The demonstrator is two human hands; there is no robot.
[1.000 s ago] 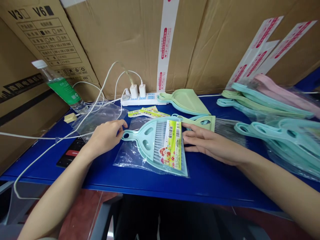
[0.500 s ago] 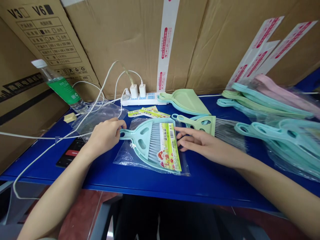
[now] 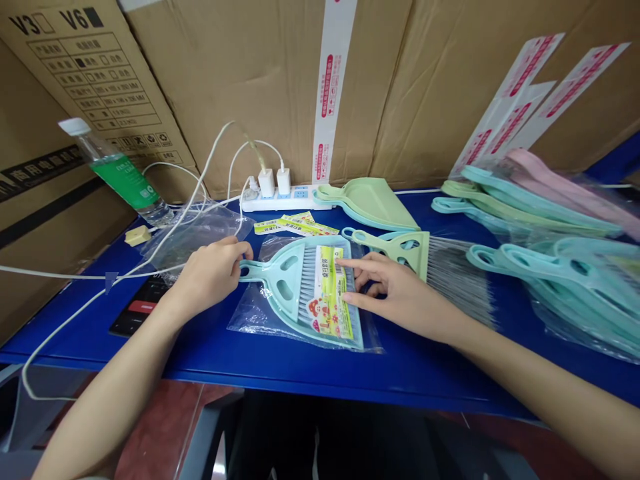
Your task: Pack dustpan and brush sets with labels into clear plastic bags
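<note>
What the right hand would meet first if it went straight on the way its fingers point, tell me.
The right hand would meet the printed label card first; its fingertips already look at or just over the edge, though depth is unclear.

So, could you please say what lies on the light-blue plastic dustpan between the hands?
A light-blue plastic brush with grey bristles, and over those a yellow-green printed card; what the card covers cannot be seen.
</note>
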